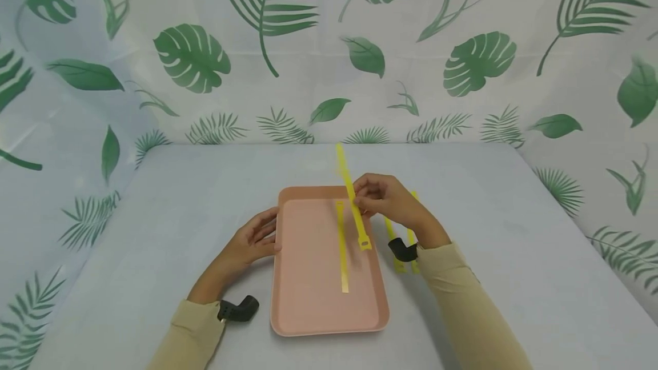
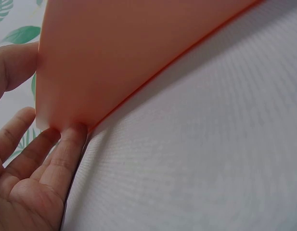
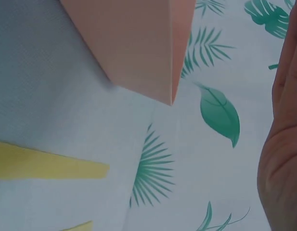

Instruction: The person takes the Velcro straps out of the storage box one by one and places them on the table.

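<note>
Over the right of the pink tray (image 1: 308, 278), a yellow strip (image 1: 351, 192) is pinched by the right hand (image 1: 388, 198), slanted, slotted end towards the near rim. The tray's left wall is gripped by the left hand (image 1: 252, 238), low fingertips (image 2: 73, 137) exposed only in the left-wrist view. Inside, another strip (image 1: 342, 250) is laid lengthwise; right of the tray, seemingly two more strips (image 1: 399, 267) are part-hidden by the right wrist (image 1: 432, 233).
</note>
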A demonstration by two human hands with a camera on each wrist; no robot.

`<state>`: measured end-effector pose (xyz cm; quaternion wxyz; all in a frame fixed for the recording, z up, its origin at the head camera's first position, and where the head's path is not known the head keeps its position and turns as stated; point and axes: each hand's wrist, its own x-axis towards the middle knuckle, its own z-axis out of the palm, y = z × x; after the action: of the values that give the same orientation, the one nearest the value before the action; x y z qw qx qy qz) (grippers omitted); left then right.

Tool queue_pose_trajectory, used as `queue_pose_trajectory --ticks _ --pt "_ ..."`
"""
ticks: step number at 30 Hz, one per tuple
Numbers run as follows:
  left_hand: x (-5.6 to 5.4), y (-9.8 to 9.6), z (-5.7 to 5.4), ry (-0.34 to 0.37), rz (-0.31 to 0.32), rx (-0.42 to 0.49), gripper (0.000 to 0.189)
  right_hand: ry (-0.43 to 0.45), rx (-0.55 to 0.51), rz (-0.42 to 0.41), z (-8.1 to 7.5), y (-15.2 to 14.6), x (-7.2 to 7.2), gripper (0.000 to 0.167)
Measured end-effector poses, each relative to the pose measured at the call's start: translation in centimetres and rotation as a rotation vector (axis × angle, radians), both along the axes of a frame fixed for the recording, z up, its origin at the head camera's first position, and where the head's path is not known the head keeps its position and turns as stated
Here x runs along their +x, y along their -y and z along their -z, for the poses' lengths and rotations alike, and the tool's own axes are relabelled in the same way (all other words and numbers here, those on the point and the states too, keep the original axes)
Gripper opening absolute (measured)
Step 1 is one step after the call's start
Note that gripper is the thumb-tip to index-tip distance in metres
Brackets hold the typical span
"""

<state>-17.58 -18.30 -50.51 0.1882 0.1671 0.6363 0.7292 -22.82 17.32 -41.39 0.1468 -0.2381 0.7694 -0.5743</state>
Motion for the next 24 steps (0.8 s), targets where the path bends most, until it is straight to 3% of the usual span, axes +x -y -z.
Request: queue_pose_trajectory --ticks 24 --pt "0.2 -0.1 0.0 -0.010 0.000 -0.008 0.087 0.073 -0.049 0.153 1.7 -3.5 1.2 0.031"
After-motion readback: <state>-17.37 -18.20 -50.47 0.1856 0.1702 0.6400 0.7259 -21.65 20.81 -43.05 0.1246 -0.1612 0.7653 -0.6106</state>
